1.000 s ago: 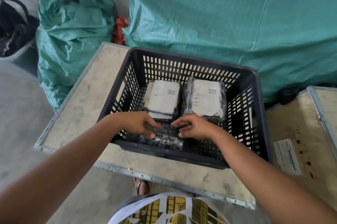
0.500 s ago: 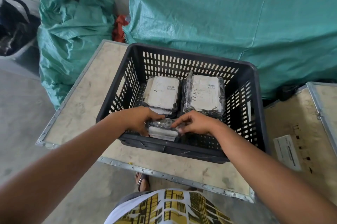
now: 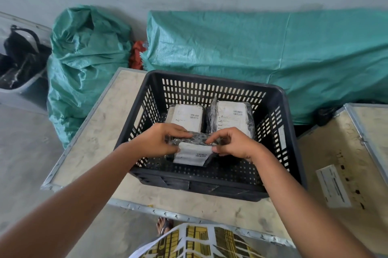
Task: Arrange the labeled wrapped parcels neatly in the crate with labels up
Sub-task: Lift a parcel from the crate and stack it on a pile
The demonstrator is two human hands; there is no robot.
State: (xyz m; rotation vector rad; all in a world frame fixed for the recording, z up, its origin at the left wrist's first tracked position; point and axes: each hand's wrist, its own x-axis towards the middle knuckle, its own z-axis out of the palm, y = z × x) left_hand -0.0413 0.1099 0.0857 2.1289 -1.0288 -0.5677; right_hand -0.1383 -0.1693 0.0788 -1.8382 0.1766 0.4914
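A black slotted plastic crate [image 3: 291, 136] stands on a wooden case. Two wrapped parcels lie flat at its back with white labels up: one on the left [image 3: 185, 116], one on the right [image 3: 231, 117]. A third wrapped parcel [image 3: 193, 152] is held above the crate's front part, tilted on edge, its white label facing me. My left hand [image 3: 158, 141] grips its left end and my right hand [image 3: 235, 144] grips its right end. My hands hide part of the two back parcels.
The crate rests on a wooden case with metal edging [image 3: 94, 142]. A second case with a white label [image 3: 344, 173] sits at right. Green woven sacks [image 3: 88, 64] lie behind, along the wall. A grey bin with black items [image 3: 19, 64] is at far left.
Both hands have lifted the third parcel off the crate floor and turned it, so its white label now shows toward me. The camera has tilted up slightly.
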